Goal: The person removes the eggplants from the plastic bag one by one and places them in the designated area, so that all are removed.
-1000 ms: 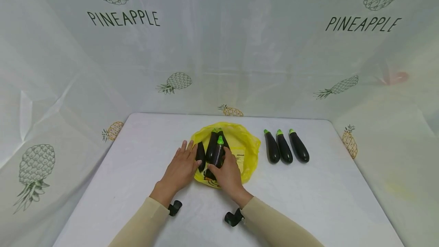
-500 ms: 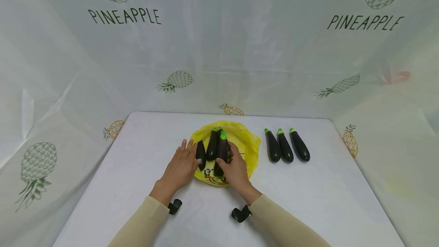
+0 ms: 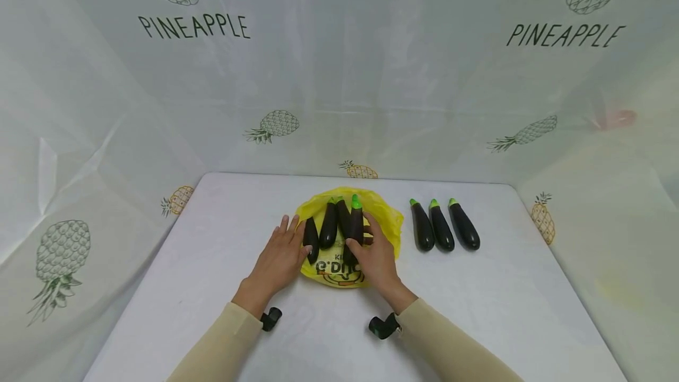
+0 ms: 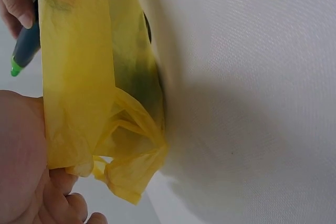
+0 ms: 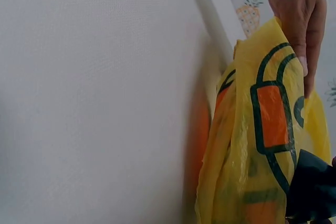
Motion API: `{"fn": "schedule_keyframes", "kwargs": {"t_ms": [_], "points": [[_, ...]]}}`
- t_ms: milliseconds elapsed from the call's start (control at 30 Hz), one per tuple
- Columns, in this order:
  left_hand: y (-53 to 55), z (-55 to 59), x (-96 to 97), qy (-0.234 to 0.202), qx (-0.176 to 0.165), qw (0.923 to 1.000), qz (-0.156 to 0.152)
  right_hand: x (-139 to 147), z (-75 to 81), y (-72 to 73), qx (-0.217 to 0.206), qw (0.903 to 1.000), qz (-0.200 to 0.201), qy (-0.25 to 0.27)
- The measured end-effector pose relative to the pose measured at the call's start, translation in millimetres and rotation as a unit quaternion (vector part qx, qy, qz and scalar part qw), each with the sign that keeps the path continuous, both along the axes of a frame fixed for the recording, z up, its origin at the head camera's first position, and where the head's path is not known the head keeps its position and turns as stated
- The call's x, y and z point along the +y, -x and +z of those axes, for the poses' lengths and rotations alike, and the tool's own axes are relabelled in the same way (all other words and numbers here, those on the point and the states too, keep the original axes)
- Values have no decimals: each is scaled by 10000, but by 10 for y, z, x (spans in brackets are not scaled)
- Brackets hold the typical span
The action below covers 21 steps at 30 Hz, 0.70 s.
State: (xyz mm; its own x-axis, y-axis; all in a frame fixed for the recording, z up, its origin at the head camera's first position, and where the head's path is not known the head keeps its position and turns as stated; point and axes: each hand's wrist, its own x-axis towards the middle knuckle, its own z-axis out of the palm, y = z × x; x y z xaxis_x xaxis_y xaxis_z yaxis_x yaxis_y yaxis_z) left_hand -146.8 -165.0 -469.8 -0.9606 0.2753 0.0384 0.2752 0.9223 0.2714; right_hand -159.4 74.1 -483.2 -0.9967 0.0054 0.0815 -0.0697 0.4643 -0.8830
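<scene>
A yellow plastic bag (image 3: pixel 391 223) with a rolled-open mouth sits mid-table, several dark eggplants in it. My right hand (image 3: pixel 378 259) grips a green-tipped eggplant (image 3: pixel 356 221) over the bag's right half, thumb on its near left side. To its left lie an eggplant (image 3: pixel 329 226) and, partly covered, another eggplant (image 3: pixel 342 214). One more eggplant (image 3: pixel 311 241) rests against the left wall. There my left hand (image 3: pixel 279 259) lies with fingers straight outside the rim and thumb over it. In the left wrist view the held eggplant (image 4: pixel 26 48) shows beyond the bag wall.
Three eggplants (image 3: pixel 441 227) lie side by side on the white table (image 3: pixel 477 299), right of the bag. A pineapple-print sheet (image 3: pixel 339 75) hangs behind the table and at both sides. Black wrist cameras (image 3: pixel 383 327) stick out below the wrists.
My right hand has moved right across the bag with the eggplant, away from the eggplants on the left, uncovering print on the bag's inside. The left hand has stayed put.
</scene>
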Motion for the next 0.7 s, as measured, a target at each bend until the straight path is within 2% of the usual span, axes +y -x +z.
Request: {"fn": "schedule_keyframes", "kwargs": {"t_ms": [267, 700], "points": [[-3, -9, 20, -16, -34, 10000, 70, 86, 41, 12, 206, 9997, -34, -108], [-5, 15, 26, 29, -122, 9999, 41, 183, 83, -3, 166, 9994, -105, -292]]}}
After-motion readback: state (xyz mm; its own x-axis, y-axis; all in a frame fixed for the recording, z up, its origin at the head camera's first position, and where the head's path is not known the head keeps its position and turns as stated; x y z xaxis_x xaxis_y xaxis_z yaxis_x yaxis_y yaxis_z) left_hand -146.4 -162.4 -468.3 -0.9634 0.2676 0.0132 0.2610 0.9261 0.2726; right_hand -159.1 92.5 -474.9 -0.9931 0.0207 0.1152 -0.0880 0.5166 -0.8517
